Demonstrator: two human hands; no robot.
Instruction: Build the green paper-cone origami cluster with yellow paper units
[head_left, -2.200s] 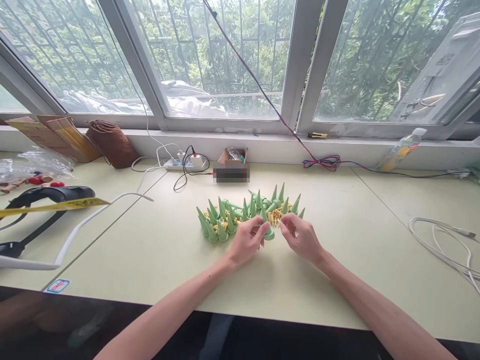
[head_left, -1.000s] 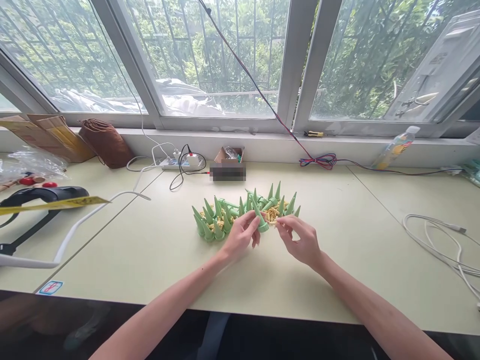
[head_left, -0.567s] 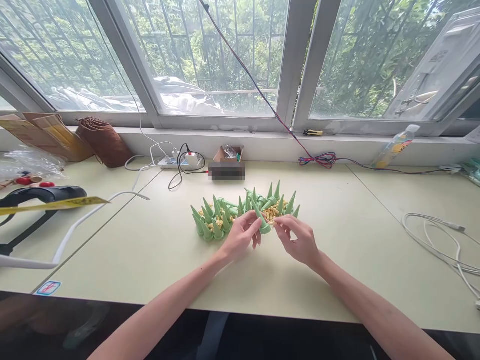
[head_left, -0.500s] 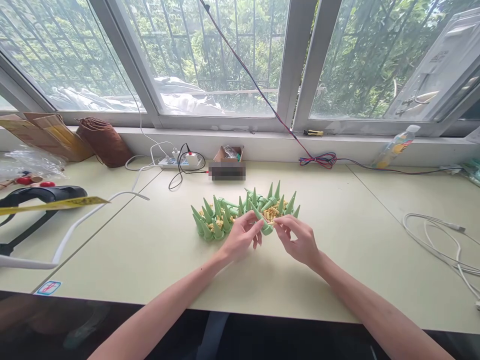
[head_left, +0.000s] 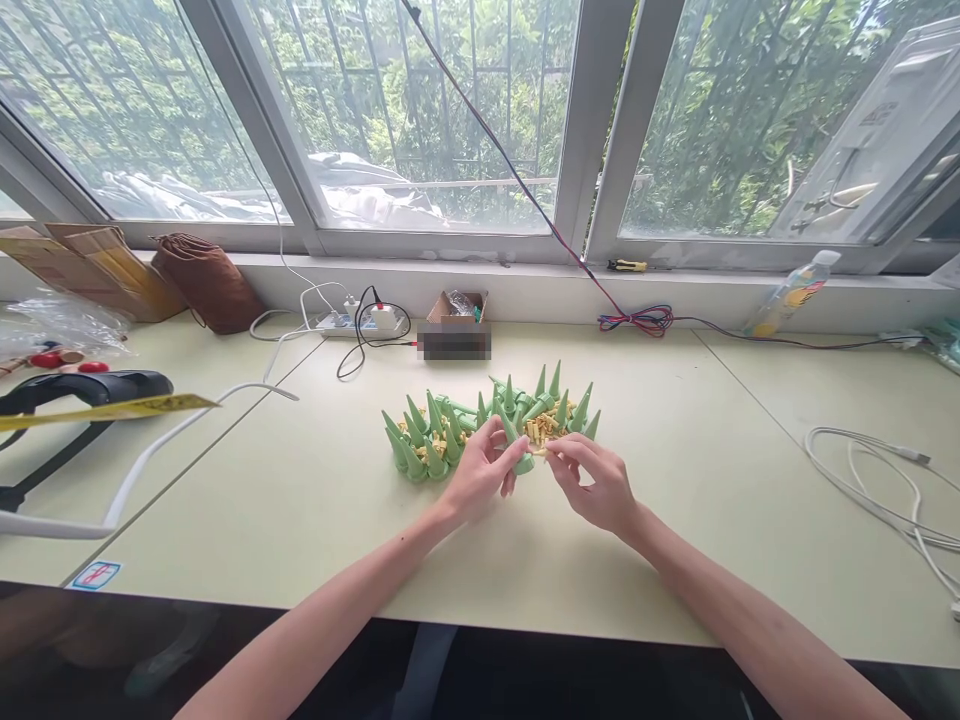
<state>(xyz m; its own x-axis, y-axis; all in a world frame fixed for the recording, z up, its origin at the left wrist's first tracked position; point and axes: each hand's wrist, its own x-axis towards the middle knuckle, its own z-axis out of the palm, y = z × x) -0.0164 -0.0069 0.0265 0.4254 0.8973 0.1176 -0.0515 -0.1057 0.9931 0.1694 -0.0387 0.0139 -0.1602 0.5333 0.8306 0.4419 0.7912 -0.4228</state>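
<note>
A green pointed cone (head_left: 524,464) is held between the thumb and fingers of my left hand (head_left: 478,472), its tip leaning up and to the left. My right hand (head_left: 600,484) pinches a small pale yellow piece (head_left: 539,453) close to the cone's base; whether the two touch I cannot tell. Several like green cones (head_left: 416,462) stand in a ring on the left around small yellow pieces. Behind my hands, more cones stand or lie about a second heap of yellow pieces (head_left: 537,431).
Beyond the cones are a blurred-out dark box (head_left: 454,342), a small open carton (head_left: 441,306) and a power strip (head_left: 337,325). A headset (head_left: 135,384) and white cable lie left. Coiled white cables (head_left: 855,450) lie right; a bottle (head_left: 793,292) leans by the sill.
The cone in my left hand has tilted a little more upright. My right hand has shifted slightly, and the yellow piece in its fingers shows more clearly near the cone's base.
</note>
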